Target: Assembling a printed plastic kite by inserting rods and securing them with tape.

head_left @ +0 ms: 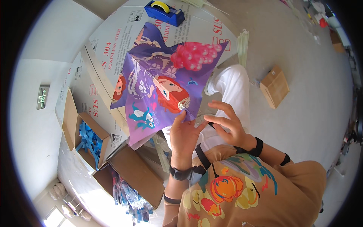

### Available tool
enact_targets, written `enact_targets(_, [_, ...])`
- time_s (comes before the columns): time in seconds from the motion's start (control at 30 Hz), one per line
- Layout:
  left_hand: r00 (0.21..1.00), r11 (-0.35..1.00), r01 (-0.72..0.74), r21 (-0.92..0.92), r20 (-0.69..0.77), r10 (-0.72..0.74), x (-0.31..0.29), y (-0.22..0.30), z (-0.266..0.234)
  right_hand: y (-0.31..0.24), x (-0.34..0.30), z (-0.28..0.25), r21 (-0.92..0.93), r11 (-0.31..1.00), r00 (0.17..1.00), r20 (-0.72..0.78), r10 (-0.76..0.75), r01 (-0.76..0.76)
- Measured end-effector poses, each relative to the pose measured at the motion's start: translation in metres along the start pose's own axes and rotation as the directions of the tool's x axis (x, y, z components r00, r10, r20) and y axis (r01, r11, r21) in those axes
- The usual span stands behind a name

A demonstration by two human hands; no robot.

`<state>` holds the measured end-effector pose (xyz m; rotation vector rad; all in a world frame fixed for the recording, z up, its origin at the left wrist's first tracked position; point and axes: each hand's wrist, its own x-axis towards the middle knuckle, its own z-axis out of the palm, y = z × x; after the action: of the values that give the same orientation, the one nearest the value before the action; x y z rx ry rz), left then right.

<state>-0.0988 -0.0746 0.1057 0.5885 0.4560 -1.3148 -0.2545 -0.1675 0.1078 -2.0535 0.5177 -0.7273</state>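
Note:
A thin, glossy purple sheet (160,62), shaped like a kite sail, spreads out before me, partly creased and folded. Printed on it are a red-haired cartoon figure, pink balloons and a small blue animal. My left hand (182,138) pinches its near corner, the thumb on top and the fingers partly hidden beneath. Just right of that corner, my right hand (231,128) hovers with its fingers apart and nothing visible in them. The sheet's far part lies over a table covered with printed cardboard (109,49).
A blue tape dispenser (166,15) stands at the far table edge. Pale thin sticks (243,47) jut out at its right. On the left, one open box holds blue strips (89,138), another clear-wrapped packets (128,196). A brown carton (275,87) sits on the floor.

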Motion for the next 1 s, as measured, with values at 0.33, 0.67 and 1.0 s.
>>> enact_targets(0.33, [0.997, 0.999, 0.031, 0.022, -0.069, -0.03, -0.002, -0.003, -0.004, 0.0, -0.001, 0.008, -0.531, 0.845, 0.998, 0.048, -0.044, 0.063])
enact_targets(0.67, [0.994, 0.99, -0.009, 0.138, -0.104, 0.024, -0.001, -0.007, -0.005, -0.011, 0.004, 0.014, -0.535, 0.844, 0.999, 0.036, -0.012, 0.029])
enact_targets(1.0, [0.997, 0.991, -0.043, 0.127, -0.061, 0.051, 0.003, -0.009, -0.012, -0.005, -0.005, 0.02, 0.09, 0.97, 0.974, -0.019, 0.227, -0.224])
